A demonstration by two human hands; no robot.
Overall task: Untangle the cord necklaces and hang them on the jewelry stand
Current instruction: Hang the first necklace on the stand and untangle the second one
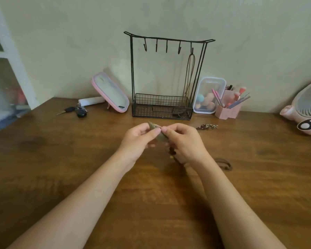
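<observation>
Pinching a flat olive pendant (160, 135) between thumbs and fingertips, the left hand (140, 139) and right hand (183, 141) sat close together above the middle of the tabletop (61, 159), fingers curled tight, nothing else held. Its dark cord, with beads (171, 152), dropped under the right palm, and a cord loop (224, 164) lay on the wood just right of the right forearm. Couldn't tell if any knot remained; the palm hid that stretch. Risks, my read: lifting toward the jewelry stand (166, 72) at the back edge with slack trailing could drag the loop into the flower charm piece (207, 126) near the stand's front right corner and re-tangle it. Pulling hard on a hidden knot would cinch it. Hanging next to the hung necklace (189, 76) could cross the two cords, so a hook further left looked safer. Counts: two hands; one stand; five hooks (145, 46), four free, one taken at the right end; one necklace hung, one in hand, plus the charm piece, which may be a third or not. Also along the back edge: one set of keys (75, 110), one pink mirror (111, 92), one clear box (209, 94), one pink brush holder (228, 110), and one fan (307, 108) at the right edge.
</observation>
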